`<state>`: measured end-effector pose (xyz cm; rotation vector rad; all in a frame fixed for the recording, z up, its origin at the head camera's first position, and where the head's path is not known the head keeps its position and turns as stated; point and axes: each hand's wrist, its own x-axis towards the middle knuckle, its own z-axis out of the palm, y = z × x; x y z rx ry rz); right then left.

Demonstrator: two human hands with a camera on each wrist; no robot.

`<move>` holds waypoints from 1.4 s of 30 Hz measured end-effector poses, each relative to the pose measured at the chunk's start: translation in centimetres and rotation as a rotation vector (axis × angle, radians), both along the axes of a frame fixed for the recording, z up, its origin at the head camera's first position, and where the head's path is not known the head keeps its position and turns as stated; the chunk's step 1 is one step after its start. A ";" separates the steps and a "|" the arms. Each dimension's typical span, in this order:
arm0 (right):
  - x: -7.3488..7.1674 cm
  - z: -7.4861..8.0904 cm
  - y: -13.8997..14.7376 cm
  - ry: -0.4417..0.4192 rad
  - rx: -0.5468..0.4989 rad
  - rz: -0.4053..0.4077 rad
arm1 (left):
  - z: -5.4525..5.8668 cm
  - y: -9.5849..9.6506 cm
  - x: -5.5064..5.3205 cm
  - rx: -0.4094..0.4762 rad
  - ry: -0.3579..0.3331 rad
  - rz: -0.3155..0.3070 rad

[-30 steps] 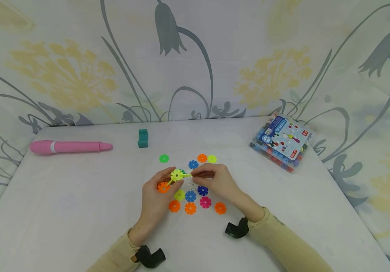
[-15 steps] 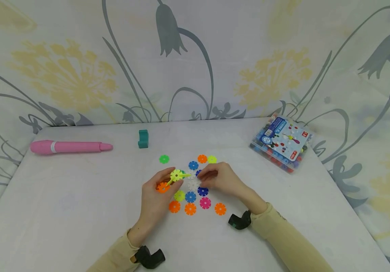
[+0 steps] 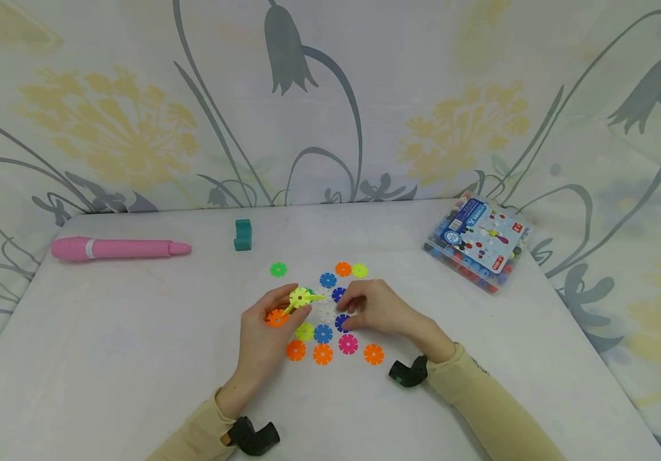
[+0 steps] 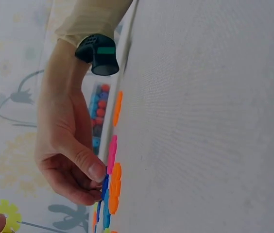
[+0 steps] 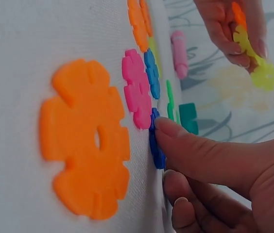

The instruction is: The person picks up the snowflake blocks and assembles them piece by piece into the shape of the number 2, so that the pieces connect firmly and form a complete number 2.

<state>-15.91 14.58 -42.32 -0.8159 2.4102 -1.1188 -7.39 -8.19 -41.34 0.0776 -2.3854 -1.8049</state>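
Observation:
My left hand (image 3: 269,330) holds a small joined piece of notched plastic interlocking discs. A yellow disc (image 3: 299,297) faces up, with other yellow discs edge-on and an orange disc (image 3: 276,317) below. My right hand (image 3: 382,309) is at a dark blue interlocking disc (image 5: 155,143) near the table surface. Its thumb touches that disc in the right wrist view, with the fingers curled at the disc's edge; the grip is partly hidden. Close by lie a pink disc (image 3: 348,344), white discs (image 3: 327,312) and another dark blue disc (image 3: 338,294).
Several orange, blue, yellow and green discs (image 3: 278,269) lie around the hands. A teal block-like piece (image 3: 242,235) and a pink microphone-shaped object (image 3: 123,249) are toward the back left. The clear box of colourful parts (image 3: 477,240) stands back right on the white table (image 3: 134,371).
My right hand has let go of the joined piece's yellow end and moved right, then down to the nearer dark blue disc. My left hand has stayed in place with its piece.

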 end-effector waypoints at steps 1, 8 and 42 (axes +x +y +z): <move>0.0 0.1 0.0 0.004 0.003 0.006 | 0.0 0.0 0.0 0.001 -0.001 -0.001; 0.1 0.3 0.0 0.010 0.022 0.054 | 0.1 0.0 0.0 0.003 0.005 -0.010; 1.0 0.9 -0.8 0.060 0.123 -0.084 | -0.1 0.0 0.0 0.001 -0.007 -0.007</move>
